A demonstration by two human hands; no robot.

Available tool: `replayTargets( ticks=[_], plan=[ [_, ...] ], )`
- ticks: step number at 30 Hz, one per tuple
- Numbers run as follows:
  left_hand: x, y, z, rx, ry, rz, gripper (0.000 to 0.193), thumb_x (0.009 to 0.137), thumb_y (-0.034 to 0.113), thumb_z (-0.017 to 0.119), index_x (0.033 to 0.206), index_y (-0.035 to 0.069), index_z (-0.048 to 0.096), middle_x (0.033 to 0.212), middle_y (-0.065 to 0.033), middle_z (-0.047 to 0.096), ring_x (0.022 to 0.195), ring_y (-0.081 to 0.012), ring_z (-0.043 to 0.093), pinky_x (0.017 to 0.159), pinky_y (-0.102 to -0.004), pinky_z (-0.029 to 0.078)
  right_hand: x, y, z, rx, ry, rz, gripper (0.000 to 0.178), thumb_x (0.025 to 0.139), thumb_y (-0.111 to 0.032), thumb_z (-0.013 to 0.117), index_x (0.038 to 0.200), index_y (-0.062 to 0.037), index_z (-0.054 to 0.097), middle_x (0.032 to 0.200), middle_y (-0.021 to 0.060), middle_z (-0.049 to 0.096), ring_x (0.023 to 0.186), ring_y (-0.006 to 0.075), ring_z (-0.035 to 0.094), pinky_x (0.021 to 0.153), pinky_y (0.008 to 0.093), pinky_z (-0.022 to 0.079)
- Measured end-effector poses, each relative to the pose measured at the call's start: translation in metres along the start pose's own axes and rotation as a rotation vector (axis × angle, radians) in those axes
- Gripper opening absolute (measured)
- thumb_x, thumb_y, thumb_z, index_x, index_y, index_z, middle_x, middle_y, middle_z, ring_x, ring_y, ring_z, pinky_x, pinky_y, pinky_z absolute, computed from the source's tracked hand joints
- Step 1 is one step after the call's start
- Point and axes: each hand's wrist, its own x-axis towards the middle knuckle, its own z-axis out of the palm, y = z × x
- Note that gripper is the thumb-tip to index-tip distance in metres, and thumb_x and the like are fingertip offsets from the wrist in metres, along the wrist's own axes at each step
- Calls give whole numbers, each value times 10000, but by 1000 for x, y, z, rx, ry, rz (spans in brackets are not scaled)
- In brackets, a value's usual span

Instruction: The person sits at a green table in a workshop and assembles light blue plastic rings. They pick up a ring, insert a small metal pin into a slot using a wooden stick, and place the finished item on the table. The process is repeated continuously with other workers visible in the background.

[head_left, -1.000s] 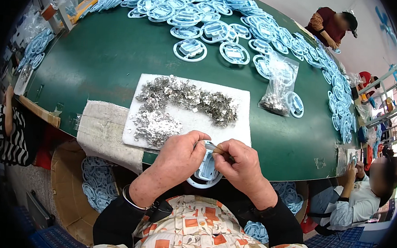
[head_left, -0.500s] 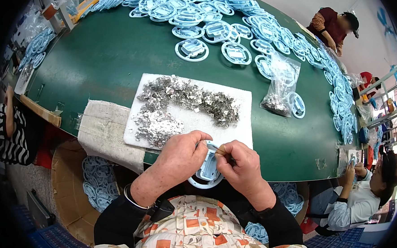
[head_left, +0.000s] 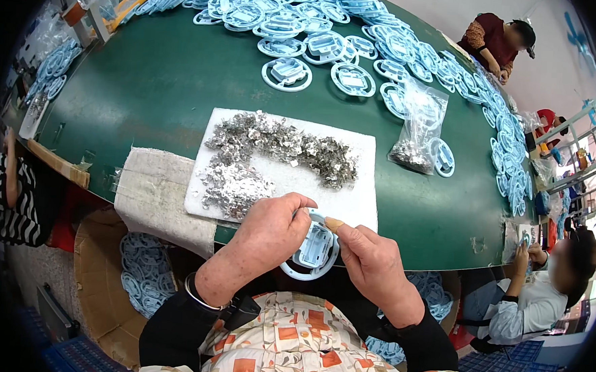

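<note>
A light blue plastic toy steering wheel (head_left: 314,246), round with a boxy hollow centre, is held tilted at the table's near edge. My left hand (head_left: 273,230) is closed on its upper left rim, thumb and forefinger at the top. At the upper right rim, my right hand (head_left: 373,261) pinches with thumb and forefinger, a tan cover on one fingertip. Whether a small piece is under those fingertips is hidden. Just beyond my hands, small shiny metal clips (head_left: 237,188) lie heaped on a white foam board (head_left: 290,205).
More blue wheels (head_left: 287,73) are piled along the table's far and right sides. A clear bag of metal pieces (head_left: 413,148) stands on the green table (head_left: 147,104). A cloth (head_left: 166,196) hangs over the near edge, above a cardboard box (head_left: 98,270) of wheels. Co-workers (head_left: 543,273) sit around.
My right hand has loosened its curl and turned, so its fingers now stretch toward the rim, uncovering more of the wheel. My left hand keeps its grip almost unmoved.
</note>
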Motion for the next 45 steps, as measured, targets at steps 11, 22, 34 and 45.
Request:
replayTargets(
  ticks=[11,22,34,45],
  plan=[
    [0,2,-1,-6,7,-8,329,964,160,531,1151,-54,699,740,-153,708,654,-182,671,633,-348,532,-4,-5,-4,-208,-27,-47,477,833,-28,720,1287,-171,692,762,49,596,644,241,634,569,378,528],
    [-1,0,2,40,46,10,297,972,167,533,1120,-15,716,744,-190,706,663,-279,705,648,-397,546,2,-17,-12,-407,-105,-95,525,769,-23,691,1284,-124,681,727,51,551,609,224,611,533,356,503],
    [2,-3,2,29,30,26,309,968,162,532,1130,-28,714,704,-162,691,612,-239,666,636,-374,541,44,-38,-38,-607,-347,-349,179,819,-123,658,978,-48,624,730,45,594,631,222,673,511,358,524],
    [1,-2,0,-3,26,-7,323,969,182,534,1129,-26,722,755,-142,714,668,-179,669,664,-346,544,12,-28,-36,-524,-143,-186,456,814,-45,669,1251,-176,679,727,22,564,655,212,642,527,363,490]
  ],
)
